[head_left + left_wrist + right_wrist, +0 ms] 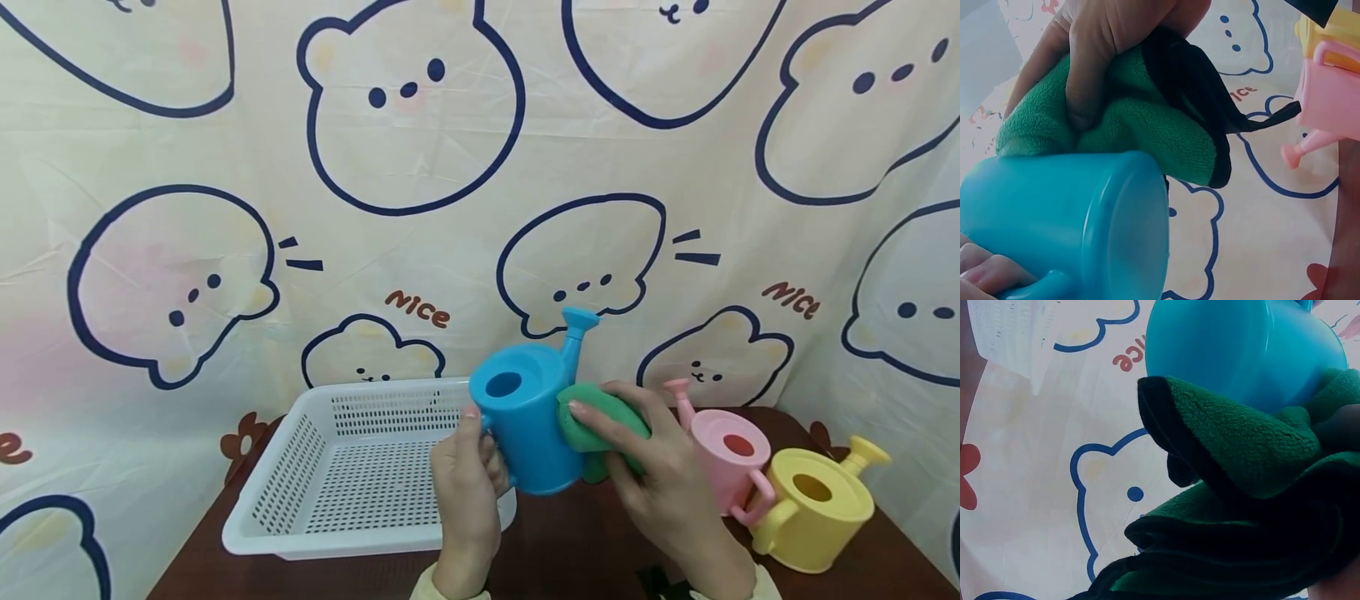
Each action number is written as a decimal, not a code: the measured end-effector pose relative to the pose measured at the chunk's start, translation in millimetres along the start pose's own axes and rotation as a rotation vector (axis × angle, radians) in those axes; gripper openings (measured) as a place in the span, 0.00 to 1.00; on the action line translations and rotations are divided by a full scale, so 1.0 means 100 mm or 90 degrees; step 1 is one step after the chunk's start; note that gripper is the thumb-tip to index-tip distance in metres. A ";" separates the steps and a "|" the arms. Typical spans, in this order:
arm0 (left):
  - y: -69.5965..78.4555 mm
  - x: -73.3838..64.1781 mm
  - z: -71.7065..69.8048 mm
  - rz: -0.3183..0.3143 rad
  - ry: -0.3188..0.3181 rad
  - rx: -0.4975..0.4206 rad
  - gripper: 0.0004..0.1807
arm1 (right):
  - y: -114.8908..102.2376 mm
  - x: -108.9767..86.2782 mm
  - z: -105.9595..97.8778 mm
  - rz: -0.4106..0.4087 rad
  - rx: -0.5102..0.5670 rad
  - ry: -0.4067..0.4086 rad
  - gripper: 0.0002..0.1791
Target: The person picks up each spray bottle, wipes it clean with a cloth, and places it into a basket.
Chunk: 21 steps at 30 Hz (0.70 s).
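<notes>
A blue toy watering can is held up over the table, its spout pointing up and to the right. My left hand grips its handle on the left side. Folded in my right hand is a green cloth with black edging, pressed against the can's right side below the spout. In the left wrist view the fingers push into the fluffy cloth, which lies along the wall of the can. The right wrist view shows the cloth's folds against the can.
A white perforated basket stands on the dark brown table, left of and behind the can. To the right are a pink watering can and a yellow one, close together. A cartoon-print curtain hangs behind the table.
</notes>
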State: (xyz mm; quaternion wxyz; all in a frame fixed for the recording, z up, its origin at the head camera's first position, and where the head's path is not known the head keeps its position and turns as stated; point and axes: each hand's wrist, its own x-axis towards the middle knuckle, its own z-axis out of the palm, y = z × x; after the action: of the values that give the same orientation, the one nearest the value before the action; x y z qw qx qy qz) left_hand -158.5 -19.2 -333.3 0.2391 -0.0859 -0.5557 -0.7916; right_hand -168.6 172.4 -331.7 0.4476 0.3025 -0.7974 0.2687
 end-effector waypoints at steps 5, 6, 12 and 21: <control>-0.01 0.01 -0.01 0.011 0.018 -0.015 0.37 | -0.03 0.01 0.02 0.000 0.010 -0.014 0.42; -0.01 0.01 -0.01 0.017 0.021 -0.018 0.37 | -0.03 0.02 0.03 0.000 0.013 -0.016 0.42; 0.00 0.01 -0.02 0.047 0.063 -0.033 0.37 | -0.03 0.02 0.05 -0.006 0.024 -0.033 0.42; 0.00 0.02 -0.03 0.080 0.112 -0.068 0.36 | -0.02 0.01 0.07 -0.001 0.024 -0.054 0.43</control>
State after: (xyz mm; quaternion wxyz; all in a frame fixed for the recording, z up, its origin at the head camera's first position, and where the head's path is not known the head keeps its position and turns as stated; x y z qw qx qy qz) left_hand -160.1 -22.5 -333.0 0.3313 -0.0631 -0.4831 -0.8080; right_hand -171.0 165.8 -333.7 0.4076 0.3228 -0.8103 0.2704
